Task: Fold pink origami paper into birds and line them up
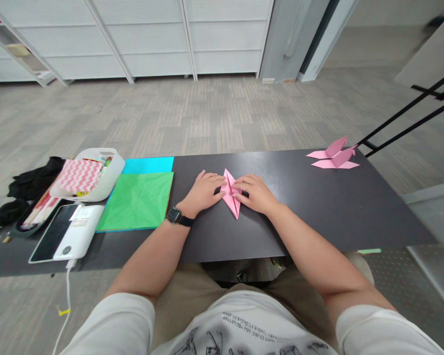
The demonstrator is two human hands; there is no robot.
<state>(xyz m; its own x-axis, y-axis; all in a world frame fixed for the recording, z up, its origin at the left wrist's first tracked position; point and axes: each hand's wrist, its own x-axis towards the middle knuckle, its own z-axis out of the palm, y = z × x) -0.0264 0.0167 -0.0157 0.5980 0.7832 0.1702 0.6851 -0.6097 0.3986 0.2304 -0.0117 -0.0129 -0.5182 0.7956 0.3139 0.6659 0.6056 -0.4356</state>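
Observation:
On the dark table in front of me lies a pink folded paper [231, 196], a narrow diamond with a crease or slit down its middle. It points away from me at one end and towards me at the other. My left hand [205, 190], with a black watch on the wrist, grips its left edge between curved fingers and thumb. From the opposite side my right hand [257, 193] has its fingers and thumb on the right half. Two finished pink paper birds [335, 154] stand at the far right corner of the table.
Left of my hands are a stack of green paper [138, 202] and blue paper [150, 164]. Further left sit a white basket [113, 172], a white power bank [79, 234] with a cable, a phone [52, 234] and black cloth [37, 182].

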